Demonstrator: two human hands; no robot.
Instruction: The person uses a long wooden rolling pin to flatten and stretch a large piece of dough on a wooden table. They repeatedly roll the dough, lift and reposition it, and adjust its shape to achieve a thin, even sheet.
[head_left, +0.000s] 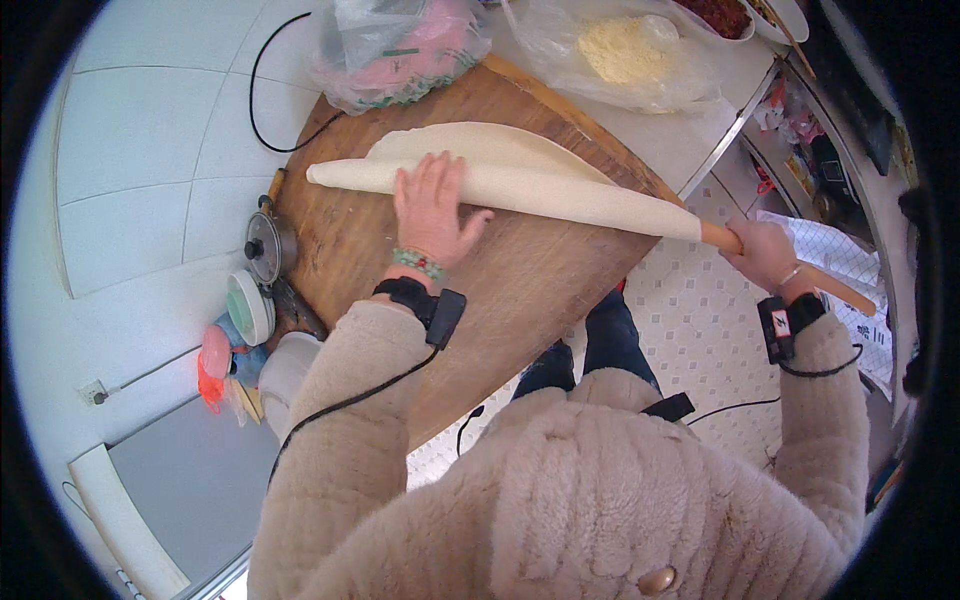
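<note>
A large sheet of pale dough (487, 142) lies on a wooden board (510, 292), much of it wrapped around a long wooden rolling pin (836, 289). My left hand (433, 214) rests flat on the wrapped dough, left of its middle, fingers pointing away from me and thumb spread. My right hand (761, 253) is closed around the bare right end of the pin, beyond the board's right edge. The dough's far part is a rounded flap lying open behind the roll. The pin's left end is hidden inside the dough.
Plastic bags (405, 56) and a clear bag of yellow flour or meal (626, 52) stand at the back. A lidded metal pot (268, 247), stacked bowls (251, 307) and a white bucket (289, 375) line the left wall. An open shelf (795, 142) is at right.
</note>
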